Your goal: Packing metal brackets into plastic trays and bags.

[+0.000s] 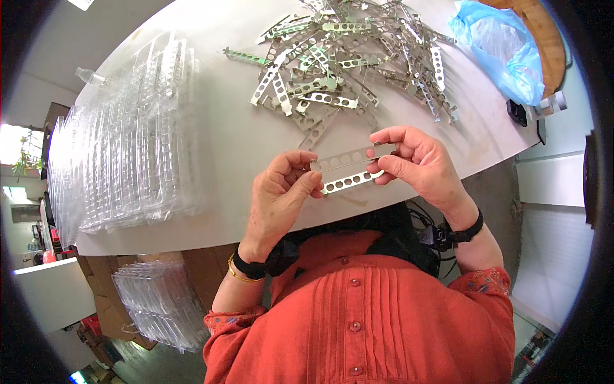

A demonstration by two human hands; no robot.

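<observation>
Left bare hand [281, 189]: thumb and fingers are clamping one end of the workpiece; right bare hand [422, 163]: thumb and fingers are parting around, and gripping, the other end. Silver metal perforated bracket [352, 182], long and narrow: spanning the gap between the hands above the near edge of the white tabletop [236, 198], and showing two rows of round holes; whether one piece or two, cannot tell. Loose heap of similar silver metal brackets [332, 64]: lying tangled beyond the hands. Stacked clear plastic moulded trays [128, 153]: standing at the table's left; contents, cannot tell. Translucent blue plastic bag [529, 73]: resting at the far right, holding crumpled clear plastic film [497, 40]. Second stack of clear plastic trays [160, 301]: sitting below table level, beside brown cardboard boxes [105, 285].
</observation>
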